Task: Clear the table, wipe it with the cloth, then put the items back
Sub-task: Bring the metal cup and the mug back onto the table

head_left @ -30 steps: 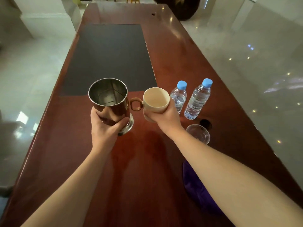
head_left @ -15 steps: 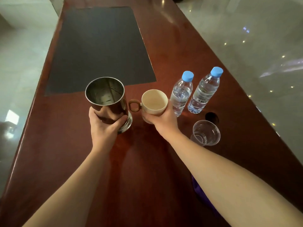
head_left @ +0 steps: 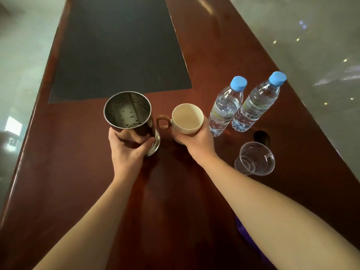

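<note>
Nearest the camera, two bare forearms reach forward over the dark red wooden tabletop (head_left: 78,182). Under the right forearm, at the near right edge, a strip of purple cloth (head_left: 245,233) shows, mostly hidden by the arm.

The left hand (head_left: 127,151) is wrapped around the lower body of a tall steel cup (head_left: 132,123). Its grip is clenched on the metal wall, thumb on the right side near the base, fingers curling round the left. The cup is upright with its mouth open to the camera; whether its base touches the tabletop cannot be told.

The right hand (head_left: 196,141) clasps a cream mug (head_left: 187,119) from the near and right side, the grip closed around its wall below the rim. The mug's brown handle points left toward the steel cup, just beside it without touching.

To the right of the wrist a clear plastic cup (head_left: 255,158) stands alone on the tabletop, next to a dark round hole (head_left: 262,136) in the wood. Just beyond the right hand, two water bottles (head_left: 226,112) with blue caps stand side by side, near the mug.

Farther off, a large dark mat (head_left: 120,45) lies flat on the tabletop, with pale glossy floor (head_left: 311,36) on both sides.
</note>
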Demonstrator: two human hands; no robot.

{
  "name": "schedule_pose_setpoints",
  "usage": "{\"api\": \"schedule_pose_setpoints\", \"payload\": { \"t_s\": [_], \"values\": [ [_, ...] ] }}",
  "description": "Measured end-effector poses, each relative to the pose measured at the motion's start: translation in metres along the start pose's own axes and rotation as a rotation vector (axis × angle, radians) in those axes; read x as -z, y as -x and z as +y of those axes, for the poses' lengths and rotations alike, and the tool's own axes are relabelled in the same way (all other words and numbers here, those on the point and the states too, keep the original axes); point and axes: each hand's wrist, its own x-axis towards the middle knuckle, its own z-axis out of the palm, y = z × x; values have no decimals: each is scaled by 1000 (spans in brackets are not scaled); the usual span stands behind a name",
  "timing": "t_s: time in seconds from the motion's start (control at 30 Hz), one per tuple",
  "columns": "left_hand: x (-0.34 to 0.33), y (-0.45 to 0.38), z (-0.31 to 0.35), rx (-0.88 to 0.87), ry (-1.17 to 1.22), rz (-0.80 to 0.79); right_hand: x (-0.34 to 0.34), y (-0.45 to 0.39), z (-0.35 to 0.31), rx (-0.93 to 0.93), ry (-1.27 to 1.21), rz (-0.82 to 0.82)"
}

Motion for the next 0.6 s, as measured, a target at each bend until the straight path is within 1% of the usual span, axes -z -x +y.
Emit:
{"api": "schedule_pose_setpoints", "payload": {
  "t_s": [0.6],
  "values": [
    [-8, 4, -12, -1, -2, 7, -3, -3, 12, -15, -13, -23]
  ]
}}
